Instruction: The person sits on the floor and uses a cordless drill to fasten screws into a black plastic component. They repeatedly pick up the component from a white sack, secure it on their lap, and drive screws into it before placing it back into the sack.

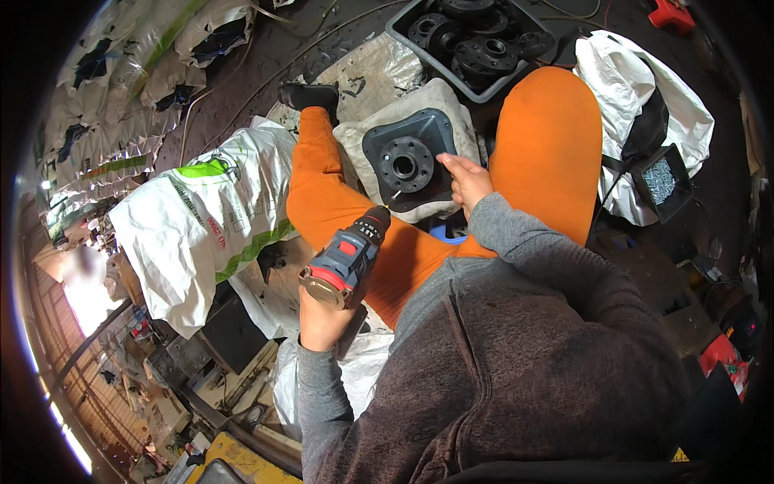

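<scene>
My left hand (321, 324) is wrapped around a cordless drill (348, 254), grey with red and black parts. Its chuck points up and right, and a thin pale bit or screw shows near its tip. Ahead of the drill lies a dark grey, square-shaped plate with rounded corners (439, 133). On the plate sits a round black flange (397, 179) with a large centre bore and a ring of small holes. Close to the flange's right side is my right hand (469, 184), thumb and forefinger brought together; what they pinch, if anything, is too small to make out.
A pale cloth-covered support (355, 141) lies under the plate, between my orange-trousered legs. Beyond it stands a grey bin (484, 95) of black flanged parts. At right, a dark box (663, 184) of small metal screws rests by a white sack (617, 73). More white sacks (185, 234) are at left.
</scene>
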Tool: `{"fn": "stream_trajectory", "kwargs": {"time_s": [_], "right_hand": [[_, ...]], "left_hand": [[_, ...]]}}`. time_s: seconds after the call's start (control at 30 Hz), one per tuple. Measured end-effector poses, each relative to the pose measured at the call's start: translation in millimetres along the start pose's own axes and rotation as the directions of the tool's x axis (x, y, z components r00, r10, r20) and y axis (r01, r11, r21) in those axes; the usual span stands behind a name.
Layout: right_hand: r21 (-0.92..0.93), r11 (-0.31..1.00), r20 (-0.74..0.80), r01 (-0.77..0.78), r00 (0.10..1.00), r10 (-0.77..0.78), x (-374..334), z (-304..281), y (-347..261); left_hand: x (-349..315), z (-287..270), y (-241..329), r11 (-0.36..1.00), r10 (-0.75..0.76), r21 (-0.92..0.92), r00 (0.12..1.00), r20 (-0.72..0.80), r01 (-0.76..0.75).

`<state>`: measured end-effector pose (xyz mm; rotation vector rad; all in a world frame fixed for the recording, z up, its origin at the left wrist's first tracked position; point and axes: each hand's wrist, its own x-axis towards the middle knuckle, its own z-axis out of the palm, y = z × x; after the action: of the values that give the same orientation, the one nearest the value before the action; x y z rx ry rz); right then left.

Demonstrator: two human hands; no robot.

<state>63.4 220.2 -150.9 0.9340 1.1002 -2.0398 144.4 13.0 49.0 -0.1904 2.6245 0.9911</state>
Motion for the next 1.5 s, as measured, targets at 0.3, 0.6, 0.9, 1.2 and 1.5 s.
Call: {"fn": "stream_trajectory", "kwargs": {"time_s": [0.3, 0.6, 0.9, 1.2, 1.5], "right_hand": [[-0.153, 0.988, -0.051, 0.023, 0.998, -0.032, 19.0, 17.7, -0.5], [-0.159, 0.987, 0.072, -0.032, 0.996, 0.044, 23.5, 11.0, 0.2], [-0.039, 0.999, 0.154, 0.02, 0.988, -0.014, 46.6, 4.4, 16.4], [-0.039, 0.998, 0.136, 0.051, 0.99, -0.045, 45.0, 7.1, 17.8], [-0.098, 0.994, 0.053, 0.038, 0.998, -0.033, 32.9, 7.5, 7.1]], "left_hand": [[28.2, -7.3, -15.8, 0.985, -0.075, 0.162, 0.992, 0.103, 0.057], [51.5, -36.6, 5.3, 0.996, -0.067, 0.069, 0.972, 0.226, 0.052], [53.1, -26.0, -1.6, 0.996, -0.003, 0.088, 0.968, 0.251, -0.02], [73.0, -17.5, 4.8, 0.993, 0.04, 0.098, 0.961, 0.274, -0.07], [117.9, -1.3, 32.1, 0.912, -0.008, 0.366, 0.886, 0.464, -0.184]]}}
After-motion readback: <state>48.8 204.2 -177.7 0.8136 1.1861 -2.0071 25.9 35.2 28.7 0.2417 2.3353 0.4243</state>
